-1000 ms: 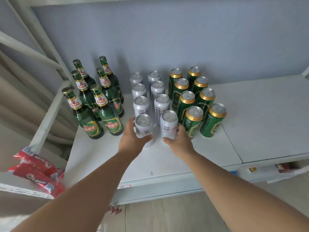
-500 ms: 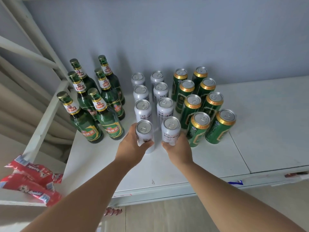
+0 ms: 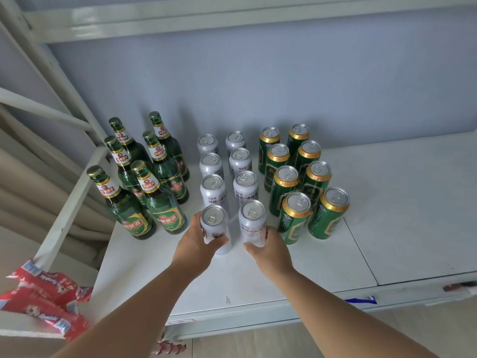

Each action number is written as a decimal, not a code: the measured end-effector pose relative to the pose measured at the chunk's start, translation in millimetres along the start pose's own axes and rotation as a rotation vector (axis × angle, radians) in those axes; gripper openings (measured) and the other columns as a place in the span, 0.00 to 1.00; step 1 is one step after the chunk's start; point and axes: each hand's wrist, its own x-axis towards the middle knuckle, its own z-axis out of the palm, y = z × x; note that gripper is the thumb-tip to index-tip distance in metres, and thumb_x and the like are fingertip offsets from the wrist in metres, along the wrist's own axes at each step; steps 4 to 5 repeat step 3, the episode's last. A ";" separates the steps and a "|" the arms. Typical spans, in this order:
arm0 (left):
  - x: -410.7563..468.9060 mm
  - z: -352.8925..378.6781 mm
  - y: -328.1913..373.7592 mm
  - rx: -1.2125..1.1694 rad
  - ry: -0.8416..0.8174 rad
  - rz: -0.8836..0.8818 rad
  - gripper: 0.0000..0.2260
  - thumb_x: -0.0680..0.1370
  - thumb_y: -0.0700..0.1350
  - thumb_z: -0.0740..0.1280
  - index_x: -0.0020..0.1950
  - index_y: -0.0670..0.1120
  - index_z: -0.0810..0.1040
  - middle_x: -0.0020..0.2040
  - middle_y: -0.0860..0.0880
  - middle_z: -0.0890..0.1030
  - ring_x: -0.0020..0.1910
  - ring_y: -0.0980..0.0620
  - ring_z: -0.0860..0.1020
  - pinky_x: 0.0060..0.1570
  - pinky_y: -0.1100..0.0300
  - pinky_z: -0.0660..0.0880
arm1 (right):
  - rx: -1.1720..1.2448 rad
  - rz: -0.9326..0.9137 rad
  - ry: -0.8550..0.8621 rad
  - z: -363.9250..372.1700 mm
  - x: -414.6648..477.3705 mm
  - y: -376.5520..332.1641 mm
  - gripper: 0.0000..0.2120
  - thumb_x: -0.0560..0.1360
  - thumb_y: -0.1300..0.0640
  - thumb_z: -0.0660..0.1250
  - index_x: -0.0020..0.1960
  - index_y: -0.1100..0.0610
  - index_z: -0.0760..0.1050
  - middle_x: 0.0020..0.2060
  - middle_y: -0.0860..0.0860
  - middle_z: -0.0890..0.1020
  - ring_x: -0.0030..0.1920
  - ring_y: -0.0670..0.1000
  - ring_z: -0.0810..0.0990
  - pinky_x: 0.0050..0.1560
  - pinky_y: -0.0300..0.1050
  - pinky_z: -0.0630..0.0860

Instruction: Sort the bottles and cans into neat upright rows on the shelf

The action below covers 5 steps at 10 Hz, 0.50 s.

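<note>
A white shelf (image 3: 400, 215) is viewed from above. At eight o'clock, red packets (image 3: 49, 301) are seen below it. At ten o'clock, six green bottles (image 3: 131, 215) are stood upright in two rows. At twelve o'clock, eight white cans (image 3: 245, 187) are lined up in two rows. The front-left can (image 3: 213, 220) is clasped by the left grip (image 3: 196, 246), and the front-right can (image 3: 251, 218) by the right grip (image 3: 268, 251). Both are upright. At two o'clock, eight green cans (image 3: 286, 187) are ranked in two slanted rows. Sorting is judged nearly done: only squaring of the front pair appears left.
</note>
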 end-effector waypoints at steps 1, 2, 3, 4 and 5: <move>-3.8 2.3 1.8 -0.038 -0.006 -0.043 0.29 0.74 0.51 0.76 0.71 0.57 0.66 0.59 0.58 0.78 0.60 0.50 0.77 0.52 0.55 0.72 | -0.012 -0.027 -0.025 -10.1 -3.8 0.6 0.21 0.71 0.47 0.74 0.60 0.53 0.73 0.54 0.48 0.80 0.55 0.52 0.79 0.53 0.48 0.76; -13.2 1.1 3.4 0.001 -0.011 -0.063 0.31 0.74 0.53 0.75 0.73 0.55 0.65 0.62 0.57 0.76 0.64 0.49 0.77 0.58 0.53 0.74 | -0.036 -0.059 -0.039 -22.3 -9.8 -3.6 0.22 0.71 0.48 0.74 0.62 0.53 0.73 0.55 0.47 0.80 0.56 0.52 0.79 0.51 0.46 0.73; -19.4 0.1 2.3 0.046 -0.008 -0.077 0.33 0.75 0.55 0.74 0.75 0.52 0.65 0.70 0.52 0.75 0.66 0.48 0.77 0.61 0.51 0.74 | -0.059 -0.098 -0.041 -30.7 -10.5 -6.4 0.30 0.71 0.44 0.74 0.68 0.55 0.71 0.61 0.49 0.79 0.61 0.52 0.77 0.55 0.46 0.73; -19.4 0.1 2.3 0.046 -0.008 -0.077 0.33 0.75 0.55 0.74 0.75 0.52 0.65 0.70 0.52 0.75 0.66 0.48 0.77 0.61 0.51 0.74 | -0.059 -0.098 -0.041 -30.7 -10.5 -6.4 0.30 0.71 0.44 0.74 0.68 0.55 0.71 0.61 0.49 0.79 0.61 0.52 0.77 0.55 0.46 0.73; -19.4 0.1 2.3 0.046 -0.008 -0.077 0.33 0.75 0.55 0.74 0.75 0.52 0.65 0.70 0.52 0.75 0.66 0.48 0.77 0.61 0.51 0.74 | -0.059 -0.098 -0.041 -30.7 -10.5 -6.4 0.30 0.71 0.44 0.74 0.68 0.55 0.71 0.61 0.49 0.79 0.61 0.52 0.77 0.55 0.46 0.73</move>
